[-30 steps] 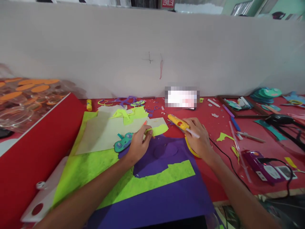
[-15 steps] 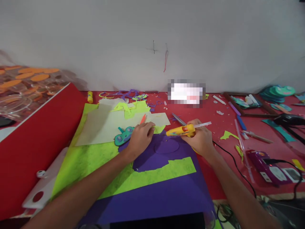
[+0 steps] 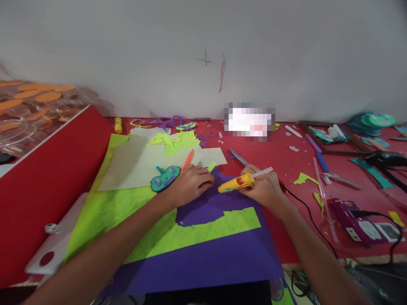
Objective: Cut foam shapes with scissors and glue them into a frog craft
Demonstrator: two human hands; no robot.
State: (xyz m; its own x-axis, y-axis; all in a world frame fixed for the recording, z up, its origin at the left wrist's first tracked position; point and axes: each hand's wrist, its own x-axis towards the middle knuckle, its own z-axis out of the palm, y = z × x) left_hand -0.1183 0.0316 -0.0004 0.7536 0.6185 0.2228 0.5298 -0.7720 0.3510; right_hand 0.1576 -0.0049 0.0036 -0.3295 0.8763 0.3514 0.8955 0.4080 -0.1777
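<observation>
My right hand (image 3: 265, 188) is closed around a yellow hot glue gun (image 3: 234, 184), whose nozzle points left and down toward the purple sheet (image 3: 203, 258). A clear glue stick juts from the gun's back. My left hand (image 3: 190, 185) is closed in a pinch on a small lime green paper piece (image 3: 211, 166), just left of the nozzle. A teal paper cut-out (image 3: 165, 178) lies beside my left wrist. An orange pen (image 3: 188, 159) rests on the cream paper (image 3: 140, 169) above my left hand.
Lime green sheets (image 3: 108, 212) lie over the purple one. A red board (image 3: 41, 182) leans at the left. A purple power strip (image 3: 352, 222) with black cords sits at the right. Paper scraps, sticks, a glue stick (image 3: 118, 125) and teal cut-outs (image 3: 370, 123) litter the red table (image 3: 286, 169).
My right hand lifted the glue gun from the table, turned it leftward and lowered its nozzle to the purple sheet. My left hand drew slightly nearer with the green piece.
</observation>
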